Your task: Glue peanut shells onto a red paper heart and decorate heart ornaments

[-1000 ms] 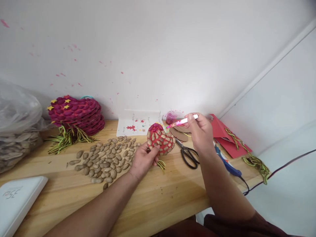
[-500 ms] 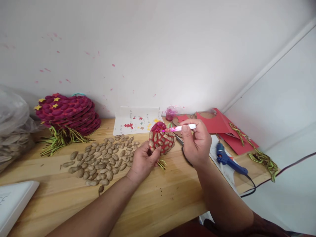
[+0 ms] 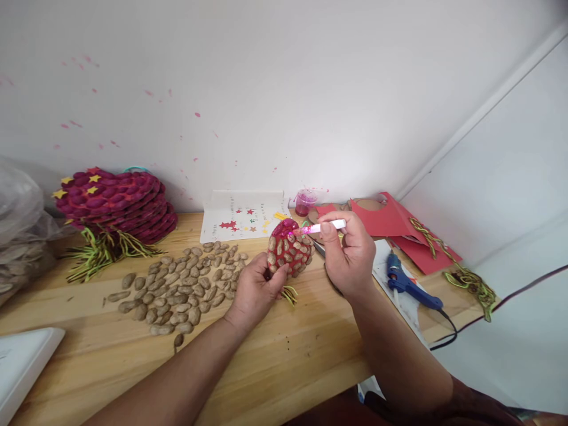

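Observation:
My left hand [image 3: 260, 287] grips the lower left edge of a red disc covered with peanuts [image 3: 288, 251], holding it tilted up above the table. The peanuts at its top are wet with magenta paint; the others are bare tan. Green and brown yarn strands [image 3: 289, 294] hang from its lower edge. In my right hand [image 3: 350, 251] is a white-handled paintbrush [image 3: 326, 226], pinched between thumb and fingers. Its pink-stained tip meets the disc near the painted peanuts. A clear cup of magenta paint [image 3: 305, 204] stands behind the disc, by the wall.
Loose peanuts [image 3: 177, 290] spread left of my left hand. Behind them stands a stack of magenta peanut discs [image 3: 119, 207] with yarn. A printed sheet [image 3: 217, 216] lies at the wall. To the right are red card [image 3: 377, 219], a blue glue gun [image 3: 410, 287] and its cord.
The brush tip stays at the top of the disc, with my right hand shifted slightly left. The whole view has moved a little. Both grips are unchanged.

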